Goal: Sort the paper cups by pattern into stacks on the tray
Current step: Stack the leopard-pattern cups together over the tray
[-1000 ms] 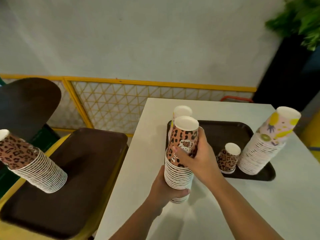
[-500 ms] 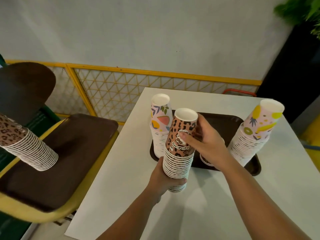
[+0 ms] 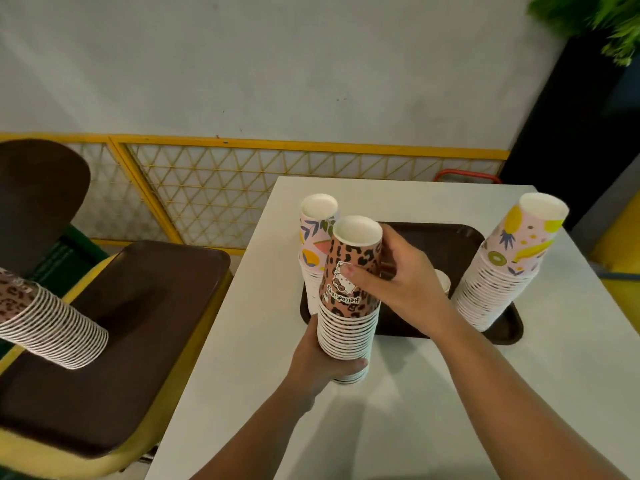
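Leopard stack in both hands, over the near edge of the tray

Leopard stack (image 3: 348,306) stands upside down, held above the white table (image 3: 398,410) just in front of the tray (image 3: 460,237). The left hand (image 3: 318,362) grips its lower end, fingers curled round the rims. The right hand (image 3: 405,282) holds the top cup (image 3: 353,265), thumb across its printed side and fingers round the far side.

Two fruit-pattern stacks stand upside down on the brown tray: the left fruit stack (image 3: 313,251) at the left end, mostly hidden behind the leopard stack, and the right fruit stack (image 3: 502,268) at the right end, leaning rightward toward its top. Between them, behind the right hand's wrist, a small cup (image 3: 443,280) shows only as a pale rim; its pattern cannot be made out. The right hand and forearm cover much of the tray's middle.

To the left, well apart from the table, a second brown tray (image 3: 138,323) lies on a yellow seat (image 3: 114,462). Another leopard-pattern stack (image 3: 52,327) juts in from the left edge of the picture, tilted, over that tray; what bears it is out of view. A dark rounded chair back (image 3: 38,202) rises behind it.

Behind the table runs a low yellow lattice fence (image 3: 225,195) against a pale grey wall (image 3: 277,64). A red handle (image 3: 465,174) shows just past the table's far edge. At the upper right a green plant (image 3: 595,22) sits atop a black planter (image 3: 568,133).
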Tool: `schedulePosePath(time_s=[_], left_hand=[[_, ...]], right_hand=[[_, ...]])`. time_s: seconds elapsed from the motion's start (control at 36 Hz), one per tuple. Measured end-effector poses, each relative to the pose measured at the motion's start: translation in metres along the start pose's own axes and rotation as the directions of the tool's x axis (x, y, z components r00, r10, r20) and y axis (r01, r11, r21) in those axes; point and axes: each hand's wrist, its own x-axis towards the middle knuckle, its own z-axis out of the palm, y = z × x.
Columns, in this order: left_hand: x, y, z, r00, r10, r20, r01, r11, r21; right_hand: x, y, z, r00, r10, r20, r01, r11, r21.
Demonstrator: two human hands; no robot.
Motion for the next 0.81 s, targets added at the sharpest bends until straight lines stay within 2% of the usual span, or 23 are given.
schedulePosePath(time_s=[0.36,0.53,0.67,0.81], left_hand=[[-0.004,0.004,-0.001,1.000,0.001,0.004,-0.001,1.000,0.000],[-0.010,0.003,-0.006,1.000,0.004,-0.014,-0.003,1.000,0.020],[-0.013,-0.002,-0.010,0.999,-0.004,-0.041,0.005,1.000,0.023],[-0.014,-0.007,-0.015,0.998,0.001,-0.061,0.000,1.000,0.026]], right_hand=[[0.004,-0.014,-0.005,0.990,-0.048,-0.134,0.054,0.998,0.043],[0.016,-0.026,-0.018,0.972,0.025,-0.234,0.031,0.972,0.231],[0.036,-0.029,-0.033,0.932,0.101,-0.349,0.090,0.867,0.489],[0.057,-0.010,-0.040,0.853,0.167,-0.494,0.117,0.862,0.493]])
